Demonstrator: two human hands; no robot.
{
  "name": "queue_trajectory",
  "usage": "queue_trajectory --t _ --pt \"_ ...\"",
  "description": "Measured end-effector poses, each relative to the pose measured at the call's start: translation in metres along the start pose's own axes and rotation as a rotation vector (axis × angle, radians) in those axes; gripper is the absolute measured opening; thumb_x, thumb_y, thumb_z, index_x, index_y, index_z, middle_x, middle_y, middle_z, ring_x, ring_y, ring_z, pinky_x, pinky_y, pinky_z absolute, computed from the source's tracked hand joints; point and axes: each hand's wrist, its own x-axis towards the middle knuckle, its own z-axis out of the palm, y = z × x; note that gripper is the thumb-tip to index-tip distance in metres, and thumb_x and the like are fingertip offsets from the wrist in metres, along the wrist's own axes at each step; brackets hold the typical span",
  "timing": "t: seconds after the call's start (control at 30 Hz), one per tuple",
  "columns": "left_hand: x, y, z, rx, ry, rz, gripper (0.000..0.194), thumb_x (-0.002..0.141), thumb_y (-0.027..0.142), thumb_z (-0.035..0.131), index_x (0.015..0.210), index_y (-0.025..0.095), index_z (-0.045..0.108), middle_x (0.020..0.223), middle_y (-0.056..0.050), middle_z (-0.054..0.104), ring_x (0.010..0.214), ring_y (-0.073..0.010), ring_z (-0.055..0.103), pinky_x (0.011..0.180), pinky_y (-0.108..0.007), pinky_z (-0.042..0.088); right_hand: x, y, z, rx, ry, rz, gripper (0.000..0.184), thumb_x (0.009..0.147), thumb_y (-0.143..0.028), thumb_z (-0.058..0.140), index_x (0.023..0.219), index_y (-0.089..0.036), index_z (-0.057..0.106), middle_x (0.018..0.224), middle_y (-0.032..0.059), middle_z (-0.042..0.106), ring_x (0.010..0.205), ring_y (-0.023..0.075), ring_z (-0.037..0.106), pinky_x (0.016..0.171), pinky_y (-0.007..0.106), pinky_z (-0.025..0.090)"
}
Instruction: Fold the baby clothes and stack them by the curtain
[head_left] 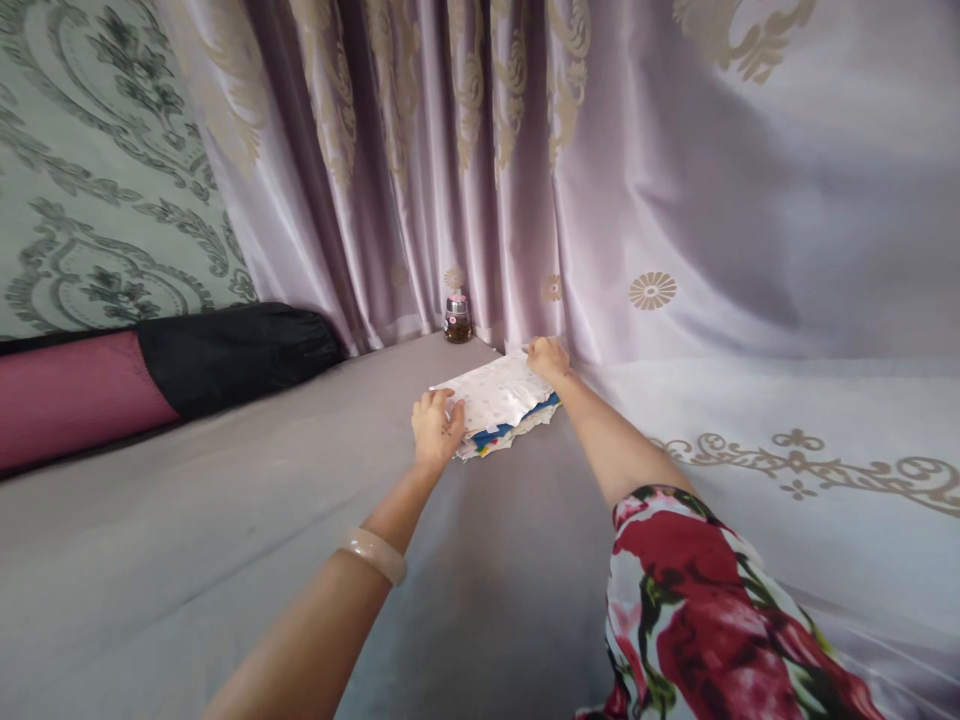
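Note:
A small stack of folded cloths point(499, 405), white with tiny prints on top and blue and yellow edges below, lies on the grey bed surface point(225, 520). My left hand point(436, 428) rests on the stack's near left corner, fingers curled onto the top cloth. My right hand point(547, 360) pinches the far right corner of the top cloth. A pale bangle point(375, 553) sits on my left wrist. My right arm wears a red floral sleeve point(705, 610).
A small glass jar with a pink lid point(457, 318) stands at the back by the mauve curtain point(525, 170). A pink and black bolster point(150, 375) lies along the left wall. Curtain fabric spreads over the bed at right.

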Motion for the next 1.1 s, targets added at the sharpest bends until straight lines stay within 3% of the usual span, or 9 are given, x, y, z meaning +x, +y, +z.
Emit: queue_trajectory --t 0.13,0.3,0.43,0.73,0.9,1.0,1.1 --pt "-0.013 0.017 0.003 0.199 -0.153 0.253 0.04 0.097 0.033 0.038 0.131 0.023 0.057 0.145 -0.008 0.048 0.137 -0.0277 0.037 0.111 -0.046 0.033 -0.005 -0.007 0.011 0.009 -0.082 -0.142 0.04 0.099 -0.036 0.032 0.126 -0.025 0.059 0.133 0.0093 0.059 0.124 0.0258 0.052 0.102 0.04 0.04" --pt "-0.025 0.019 0.012 0.381 -0.335 0.35 0.05 0.099 0.044 0.03 0.146 0.03 0.04 0.157 -0.009 0.03 0.146 -0.0327 0.021 0.115 -0.057 0.02 -0.01 -0.005 0.03 0.021 -0.164 -0.219 0.054 0.1 -0.048 0.017 0.144 -0.029 0.041 0.158 0.0042 0.028 0.144 0.027 0.024 0.114 0.052 0.021" --pt "-0.028 0.015 0.017 0.402 -0.335 0.372 0.049 0.099 0.046 0.031 0.147 0.037 0.036 0.159 -0.007 0.027 0.146 -0.0339 0.02 0.114 -0.059 0.021 -0.01 -0.001 0.04 0.065 -0.204 -0.178 0.061 0.098 -0.055 0.013 0.15 -0.03 0.03 0.162 0.0039 0.015 0.146 0.0298 0.016 0.115 0.058 0.016" --pt "-0.031 0.012 0.021 0.324 -0.345 0.362 0.049 0.099 0.047 0.033 0.146 0.036 0.038 0.16 -0.009 0.023 0.147 -0.0336 0.016 0.113 -0.054 0.027 -0.01 -0.003 0.041 0.043 -0.208 -0.145 0.059 0.096 -0.053 0.018 0.148 -0.031 0.034 0.16 0.0022 0.021 0.144 0.0304 0.022 0.113 0.056 0.022" --pt "-0.039 -0.01 -0.011 0.317 -0.407 0.356 0.052 0.099 0.049 0.026 0.149 0.034 0.031 0.159 -0.009 0.024 0.146 -0.0282 0.021 0.114 -0.051 0.028 -0.01 -0.001 0.035 0.026 -0.232 -0.155 0.06 0.096 -0.054 0.016 0.15 -0.03 0.031 0.161 0.0026 0.019 0.145 0.0289 0.019 0.114 0.056 0.021" --pt "-0.053 -0.051 -0.047 0.394 -0.364 0.245 0.055 0.099 0.05 0.023 0.149 0.029 0.033 0.157 -0.011 0.029 0.144 -0.0266 0.028 0.114 -0.049 0.028 -0.01 -0.004 0.026 -0.002 -0.27 -0.162 0.062 0.097 -0.054 0.016 0.151 -0.027 0.028 0.161 0.0048 0.017 0.146 0.0296 0.016 0.115 0.056 0.018" --pt "-0.072 -0.107 -0.092 0.508 -0.312 0.118 0.056 0.098 0.047 0.023 0.146 0.022 0.04 0.154 -0.013 0.036 0.142 -0.0268 0.032 0.113 -0.048 0.029 -0.013 -0.017 0.021 -0.024 -0.236 -0.211 0.061 0.098 -0.049 0.016 0.151 -0.024 0.029 0.161 0.0067 0.019 0.147 0.0283 0.013 0.116 0.056 0.011"
